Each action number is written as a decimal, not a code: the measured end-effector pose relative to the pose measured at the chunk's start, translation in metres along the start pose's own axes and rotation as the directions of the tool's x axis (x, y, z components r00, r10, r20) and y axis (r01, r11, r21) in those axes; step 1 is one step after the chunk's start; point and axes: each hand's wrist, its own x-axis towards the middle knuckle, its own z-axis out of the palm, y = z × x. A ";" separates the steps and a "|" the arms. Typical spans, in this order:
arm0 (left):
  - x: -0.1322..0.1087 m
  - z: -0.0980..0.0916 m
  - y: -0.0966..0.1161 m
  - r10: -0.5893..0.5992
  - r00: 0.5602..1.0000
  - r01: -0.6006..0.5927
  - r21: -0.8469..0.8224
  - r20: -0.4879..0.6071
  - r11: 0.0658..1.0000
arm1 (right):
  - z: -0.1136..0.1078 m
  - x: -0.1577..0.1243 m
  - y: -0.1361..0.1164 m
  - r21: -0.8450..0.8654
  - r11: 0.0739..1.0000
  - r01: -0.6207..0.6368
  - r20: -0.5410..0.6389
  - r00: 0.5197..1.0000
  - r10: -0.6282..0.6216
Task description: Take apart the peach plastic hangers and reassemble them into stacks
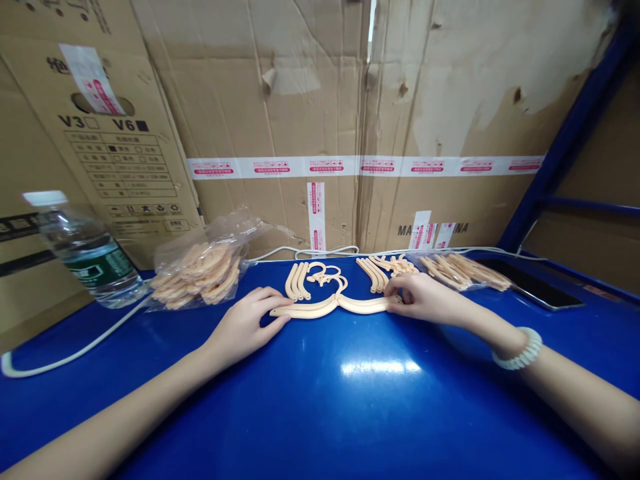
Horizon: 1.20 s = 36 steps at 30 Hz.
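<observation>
A beige clothes hanger (313, 310) lies on the blue table, its two curved arms meeting in the middle below a curved hook. My left hand (255, 317) is closed on the tip of its left arm, thumb in front and fingers behind. At the opposite tip, my right hand (417, 299) pinches the end of the other arm. Just behind the hanger are a row of loose curved arms (299, 280) and several small hooks (325, 273). More curved arms (371, 275) and a little heap of hooks (400, 264) lie close to my right hand.
A clear bag of beige parts (200, 267) and a water bottle (93, 257) stand at the left. Another bag of parts (460, 270) and a black phone (535, 285) lie at the right. A white cable (75, 360) runs along the table (320, 413); cardboard (280, 120) walls the back.
</observation>
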 end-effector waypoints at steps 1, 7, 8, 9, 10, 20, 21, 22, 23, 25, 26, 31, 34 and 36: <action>0.000 0.000 0.000 0.000 1.000 0.000 0.000 -0.005 1.000 | 0.001 0.000 0.000 -0.007 1.000 0.004 -0.005 1.000 -0.004; -0.001 -0.001 -0.001 -0.005 1.000 0.005 -0.014 -0.021 1.000 | -0.001 -0.003 -0.003 -0.030 0.999 0.022 0.012 1.000 -0.022; -0.001 -0.002 -0.001 -0.004 1.000 0.003 -0.016 -0.022 1.000 | -0.002 -0.003 -0.004 -0.037 0.999 0.019 0.016 1.000 -0.019; -0.001 -0.002 0.000 -0.003 1.000 0.002 -0.016 -0.023 1.000 | -0.003 -0.003 -0.005 -0.043 0.999 0.013 0.019 1.000 -0.013; -0.001 -0.002 0.000 -0.002 1.000 0.002 -0.015 -0.024 1.000 | -0.005 -0.003 -0.005 -0.044 0.999 0.006 0.021 1.000 -0.005; -0.002 -0.002 0.000 -0.022 0.999 0.021 -0.020 -0.033 1.000 | -0.014 -0.001 0.010 -0.069 0.996 -0.054 0.025 0.998 0.056; -0.002 -0.002 0.000 -0.027 0.999 0.026 -0.024 -0.034 0.999 | -0.014 -0.002 0.010 -0.075 0.996 -0.051 0.034 0.998 0.054; -0.002 -0.002 0.000 -0.035 0.999 0.034 -0.028 -0.037 0.999 | -0.014 -0.002 0.010 -0.076 0.996 -0.044 0.044 0.998 0.047; -0.002 -0.002 -0.001 -0.044 0.998 0.043 -0.030 -0.042 0.999 | -0.014 -0.001 0.009 -0.072 0.997 -0.035 0.054 0.998 0.039; -0.003 -0.002 0.000 -0.064 0.996 0.062 -0.032 -0.056 0.998 | -0.013 -0.001 0.007 -0.068 0.997 -0.025 0.072 0.997 0.030; -0.002 -0.002 0.000 -0.070 0.996 0.068 -0.032 -0.062 0.997 | -0.012 -0.001 0.007 -0.074 0.997 -0.025 0.078 0.996 0.031; -0.002 -0.003 0.000 -0.066 0.995 0.064 -0.026 -0.080 0.998 | -0.010 0.000 0.010 -0.119 0.993 -0.018 0.091 0.995 0.029; -0.002 -0.003 0.000 -0.058 0.995 0.056 -0.023 -0.075 0.998 | -0.010 0.000 0.015 -0.113 0.994 -0.008 0.081 0.997 0.017; -0.002 -0.003 0.000 -0.055 0.996 0.053 -0.025 -0.076 0.998 | -0.010 0.000 0.017 -0.106 0.994 -0.008 0.084 0.996 0.017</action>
